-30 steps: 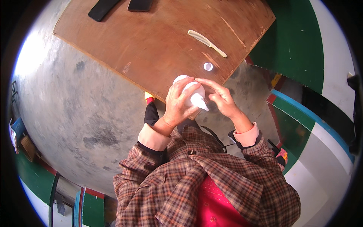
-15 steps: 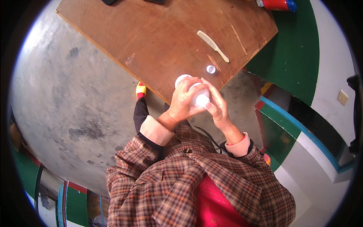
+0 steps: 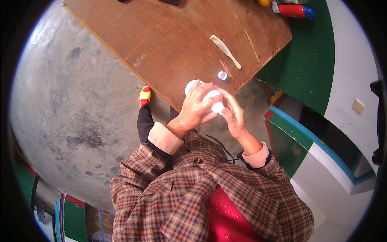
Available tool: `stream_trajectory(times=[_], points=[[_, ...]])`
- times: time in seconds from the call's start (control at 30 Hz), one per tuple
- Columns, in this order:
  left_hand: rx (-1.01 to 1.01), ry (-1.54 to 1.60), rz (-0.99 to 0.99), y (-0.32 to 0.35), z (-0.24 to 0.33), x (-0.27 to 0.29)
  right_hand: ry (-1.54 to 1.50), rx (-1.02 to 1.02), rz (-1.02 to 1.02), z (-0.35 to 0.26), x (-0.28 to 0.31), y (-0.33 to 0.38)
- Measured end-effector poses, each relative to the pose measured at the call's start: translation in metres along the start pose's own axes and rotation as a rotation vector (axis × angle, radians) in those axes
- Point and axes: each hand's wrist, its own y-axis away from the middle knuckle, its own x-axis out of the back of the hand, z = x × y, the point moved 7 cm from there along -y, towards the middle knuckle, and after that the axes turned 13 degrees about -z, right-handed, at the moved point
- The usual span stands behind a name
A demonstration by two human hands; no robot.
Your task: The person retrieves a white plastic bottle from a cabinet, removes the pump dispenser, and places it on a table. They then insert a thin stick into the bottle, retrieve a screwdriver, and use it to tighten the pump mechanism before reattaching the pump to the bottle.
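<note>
Brown wooden bench w/ scuffed top, person standing at its near edge. Small white plastic bottle was held just above that edge, both hands on it. Left hand was wrapped around the body; right hand pinched the neck end. Cream plastic comb and small white round cap lay on bench nearby, apart. Bottle prob. light, smooth, slightly squeezable; best gripped mid-body.
</note>
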Motion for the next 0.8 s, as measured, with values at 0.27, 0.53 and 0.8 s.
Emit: stream_trajectory(times=[0.27,0.53,0.8], points=[[0.065,-0.049,0.038,-0.001,0.01,0.0,0.078,-0.25,0.0,-0.005,0.002,0.023],[0.019,-0.08,0.077,-0.003,0.015,0.001,-0.183,-0.298,-0.093,-0.001,-0.007,0.018],[0.025,-0.09,0.093,-0.006,0.017,0.0,0.031,-0.276,-0.258,-0.004,0.001,0.009]])
